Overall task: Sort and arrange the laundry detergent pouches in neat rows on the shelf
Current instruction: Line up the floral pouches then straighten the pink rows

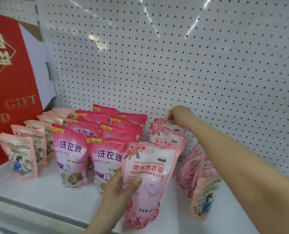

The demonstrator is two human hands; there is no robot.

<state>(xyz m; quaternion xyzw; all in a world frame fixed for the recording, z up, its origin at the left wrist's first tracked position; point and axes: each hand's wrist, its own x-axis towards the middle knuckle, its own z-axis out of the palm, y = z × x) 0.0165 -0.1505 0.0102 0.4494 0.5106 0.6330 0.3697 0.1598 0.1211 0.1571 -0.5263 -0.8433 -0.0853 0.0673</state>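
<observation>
1. The left hand (pixel 121 188) grips the front pouch (pixel 147 181), a pale pink one with flowers. The thumb lies across its face and the fingers wrap its left edge. The pouch stands upright on the shelf (pixel 44 198).
2. The right hand (pixel 179 115) reaches past the left hand to the pegboard (pixel 174 56). Its fingertips pinch the top edge of the rear pouch (pixel 165 123).
3. Between the two hands stands a middle pouch (pixel 167 137) of the same kind, so the three form one row running back from the left hand to the right hand.
4. Just left of the left hand stand the bright pink pouches (pixel 71 156) in two rows, several deep.
5. Further left of those runs a row of peach pouches (pixel 18 157), with a red gift box (pixel 10 81) behind them.
6. Under the right forearm, loose pouches (pixel 199 179) lean together in a heap, both pale pink and peach kinds, not in a row.
</observation>
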